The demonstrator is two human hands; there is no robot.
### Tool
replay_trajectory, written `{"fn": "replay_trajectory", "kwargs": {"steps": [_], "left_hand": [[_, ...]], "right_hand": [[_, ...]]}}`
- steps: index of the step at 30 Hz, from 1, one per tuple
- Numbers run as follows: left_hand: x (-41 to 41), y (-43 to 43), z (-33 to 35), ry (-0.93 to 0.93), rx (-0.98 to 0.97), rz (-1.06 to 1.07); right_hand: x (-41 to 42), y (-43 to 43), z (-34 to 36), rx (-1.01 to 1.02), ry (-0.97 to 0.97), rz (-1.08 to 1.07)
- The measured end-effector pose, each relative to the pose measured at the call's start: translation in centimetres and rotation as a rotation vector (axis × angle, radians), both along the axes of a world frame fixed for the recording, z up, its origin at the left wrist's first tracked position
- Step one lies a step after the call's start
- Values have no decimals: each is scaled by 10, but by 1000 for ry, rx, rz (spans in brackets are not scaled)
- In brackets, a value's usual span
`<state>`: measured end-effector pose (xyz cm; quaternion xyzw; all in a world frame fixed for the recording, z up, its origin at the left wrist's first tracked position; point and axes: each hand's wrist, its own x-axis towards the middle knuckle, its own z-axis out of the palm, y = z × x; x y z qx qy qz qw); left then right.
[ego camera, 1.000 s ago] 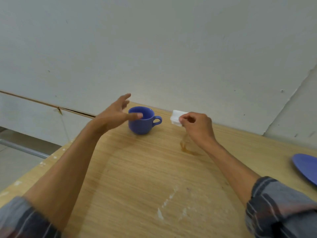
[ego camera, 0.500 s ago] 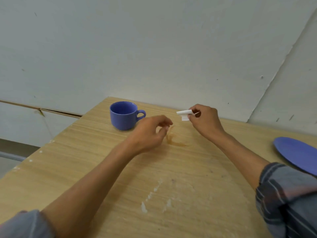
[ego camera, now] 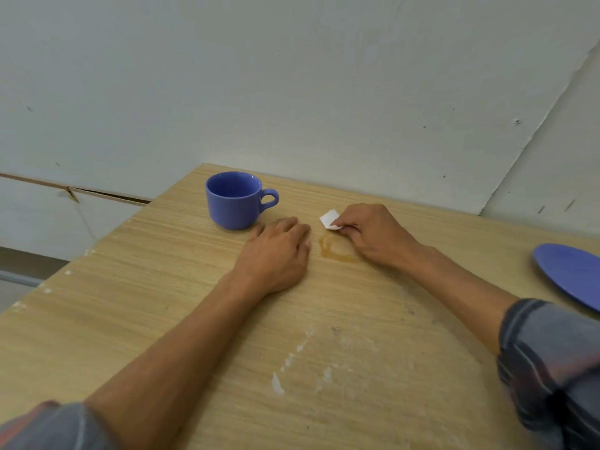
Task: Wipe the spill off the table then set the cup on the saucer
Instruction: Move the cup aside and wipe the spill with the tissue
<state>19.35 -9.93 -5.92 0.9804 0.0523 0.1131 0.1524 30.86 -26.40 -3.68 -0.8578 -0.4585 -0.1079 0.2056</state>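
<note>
Two hands lie on a light wood-grain desk (ego camera: 162, 319) pushed against a pale wall (ego camera: 292, 76). Farthest left among the things, near the desk's back edge, a blue cup (ego camera: 233, 200) stands upright, its handle pointing right and its inside showing no liquid. Just right of the cup and a little nearer the viewer, the left hand (ego camera: 276, 253) rests palm down on the desk, fingers loosely flat and together, with nothing in its grasp; its fingertips sit close to the cup's base without touching it. Next comes the spill (ego camera: 334, 248), a thin amber ring of liquid on the wood, lying between the two hands. At its far edge a small folded white tissue (ego camera: 329, 219) is pinched between the thumb and fingers of the right hand (ego camera: 373, 233), which is curled closed around it, the knuckles low over the desk. Whether the tissue touches the liquid cannot be told. Nearer the viewer, whitish scuff marks (ego camera: 292, 362) streak the wood. Far right, well apart from the cup, a blue saucer (ego camera: 571, 271) sits at the frame's edge, partly cut off.
</note>
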Motion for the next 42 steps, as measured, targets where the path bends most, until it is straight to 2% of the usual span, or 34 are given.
{"fn": "replay_trajectory", "kwargs": {"steps": [4, 7, 9, 13, 15, 19, 25, 29, 32, 38, 42], "left_hand": [[0, 1, 0, 3, -8, -5], [0, 1, 0, -2, -11, -8], [0, 1, 0, -3, -12, -8], [1, 2, 0, -1, -5, -10], [1, 1, 0, -1, -3, -12], [1, 2, 0, 7, -3, -10], [1, 2, 0, -7, -8, -6], [1, 1, 0, -18, -3, -4], [0, 1, 1, -25, 1, -6], [-1, 2, 2, -5, -6, -21], [-1, 2, 1, -5, -5, -26]], "right_hand": [[-18, -20, 20, -141, 74, 106], [-17, -31, 51, -279, 244, 20], [-9, -31, 62, -218, 241, -47], [7, -11, 52, 85, 76, -109], [10, 2, 38, 68, 70, -92], [-2, 8, 18, -95, 60, 9], [-45, -36, 9, -84, -10, -23], [-84, -66, 7, -70, -78, 88], [-83, -67, 10, -110, -71, 121], [-31, -42, 8, -100, -62, -14], [-13, -38, 12, 87, -18, -187]]}}
